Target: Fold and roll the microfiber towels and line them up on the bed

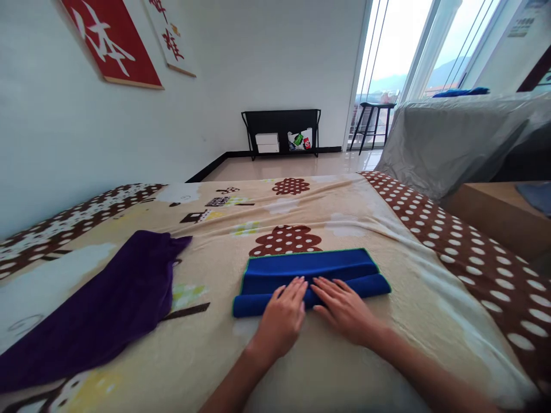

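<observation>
A blue towel (pixel 310 267) with a green edge lies on the patterned blanket (pixel 301 367), its near side rolled into a tube. My left hand (pixel 282 315) rests flat on the rolled part, fingers stretched forward. My right hand (pixel 344 310) lies beside it on the roll, fingers also stretched out and slightly spread. Both hands press on the roll's middle and neither grips it. A purple cloth (pixel 107 304) lies loose on the blanket to the left, apart from both hands.
The bed fills the foreground, with a white wall on the left. A wooden surface (pixel 495 209) stands at the right. Farther off are a grey-covered piece of furniture (pixel 451 137), a black shelf (pixel 282 132) against the back wall, and a stool (pixel 374 123) by the window.
</observation>
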A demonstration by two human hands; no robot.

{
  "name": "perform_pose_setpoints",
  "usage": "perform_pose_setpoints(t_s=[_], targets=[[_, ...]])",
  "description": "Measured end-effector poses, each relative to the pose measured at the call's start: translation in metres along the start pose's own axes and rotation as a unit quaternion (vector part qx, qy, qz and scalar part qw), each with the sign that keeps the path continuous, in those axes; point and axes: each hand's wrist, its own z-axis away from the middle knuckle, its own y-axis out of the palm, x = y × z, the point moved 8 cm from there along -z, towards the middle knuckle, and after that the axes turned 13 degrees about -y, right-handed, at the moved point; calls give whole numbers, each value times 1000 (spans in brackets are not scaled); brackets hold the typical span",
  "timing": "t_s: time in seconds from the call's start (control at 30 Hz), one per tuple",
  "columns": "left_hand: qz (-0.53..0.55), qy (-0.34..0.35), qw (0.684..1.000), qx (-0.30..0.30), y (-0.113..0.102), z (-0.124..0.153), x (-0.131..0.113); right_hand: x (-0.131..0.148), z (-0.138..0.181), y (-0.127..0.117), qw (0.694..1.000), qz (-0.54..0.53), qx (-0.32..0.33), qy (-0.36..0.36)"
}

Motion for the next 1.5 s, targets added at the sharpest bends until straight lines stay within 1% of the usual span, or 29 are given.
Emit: perform_pose_setpoints(t_s=[0.03,0.07,0.1,0.13,0.23,0.27,0.3,0.33,0.37,0.43,0.5,0.53,0.57,0.6,0.63,0.67,0.8,0.83,0.87,0.93,1.0,1.07,1.1,1.17,1.23,1.3,1.37,1.43,1.5], targets=[[12,11,1000,18,4,-6,-7,3,-7,5,1000,-19,9,-5],[18,6,1000,26,6,-11,-4,-3,-8,8,1000,-26,14,4],[17,-13,1000,24,7,-12,6,-15,-3,9,999,-21,14,25],[11,-40,999,16,6,-12,24,-33,7,9,998,-8,12,54],[-14,-139,990,-10,0,2,89,-92,51,-1,989,44,3,140],[-24,-163,986,-17,-2,6,104,-106,63,-5,986,58,1,156],[-32,-179,983,-25,-5,9,113,-113,70,-8,984,68,-1,166],[-37,-183,982,-31,-7,10,114,-114,72,-11,983,72,-4,169],[-39,-177,983,-34,-7,7,107,-110,68,-12,984,69,-6,166],[-30,-138,990,-26,-2,-6,76,-87,44,-6,989,46,-6,138],[-14,-75,997,5,9,-24,37,-58,10,6,995,14,6,94],[-7,-47,999,21,15,-33,21,-47,-6,13,997,1,13,75],[-2,-26,999,34,20,-41,12,-41,-19,19,998,-6,19,63],[1,-14,999,45,23,-47,10,-41,-27,23,998,-12,24,60],[1,-14,999,52,24,-52,16,-48,-30,26,997,-15,27,66],[-1,-25,998,55,24,-55,28,-60,-28,27,996,-14,28,81],[-19,-122,992,34,16,-50,103,-129,13,19,986,1,25,163],[-22,-141,989,26,15,-47,117,-143,23,18,984,3,25,175],[-24,-154,988,19,15,-46,127,-153,31,18,983,4,25,183],[-25,-162,986,5,15,-46,133,-162,37,18,982,9,21,188],[-25,-159,987,-13,9,-47,128,-161,36,15,982,18,8,188],[-27,-153,987,-39,-4,-42,120,-154,38,5,982,33,-14,186],[-29,-145,987,-55,-13,-34,116,-148,43,-1,982,40,-24,183],[-37,-109,989,-92,-30,-10,107,-134,62,-14,984,58,-48,160],[-55,-58,989,-121,-41,24,101,-113,88,-23,990,74,-62,104],[-71,-17,989,-126,-39,56,101,-95,113,-23,993,83,-58,52],[-71,-5,991,-114,-30,74,107,-88,129,-16,995,78,-40,43],[-62,-16,992,-111,-22,75,113,-91,130,-11,995,72,-33,62],[-57,-45,991,-109,-18,63,117,-97,118,-10,993,74,-38,79]])
